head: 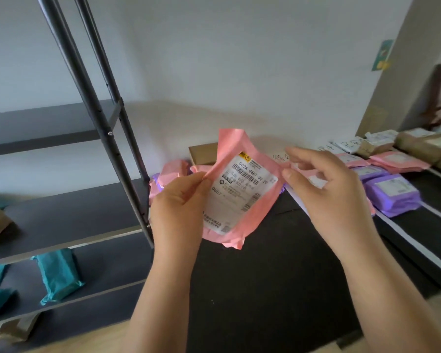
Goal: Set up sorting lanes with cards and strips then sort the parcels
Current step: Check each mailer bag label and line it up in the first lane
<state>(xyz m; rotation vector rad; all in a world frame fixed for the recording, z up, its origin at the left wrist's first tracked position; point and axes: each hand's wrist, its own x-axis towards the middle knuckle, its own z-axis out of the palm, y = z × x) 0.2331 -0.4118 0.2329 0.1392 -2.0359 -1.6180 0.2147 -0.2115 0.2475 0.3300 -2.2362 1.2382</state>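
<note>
I hold a pink parcel with a white barcode label up over the black table. My left hand pinches its left edge. On the right, my right hand pinches the other edge between thumb and forefinger. White strips split the table into lanes. In the lanes to the right lie pink parcels, purple parcels and brown boxes. Handwritten white cards stand at the lanes' far ends.
A dark metal shelf rack stands at the left, with teal parcels on its lower shelf. A brown box and more pink parcels lie behind the held one. A white wall runs along the back.
</note>
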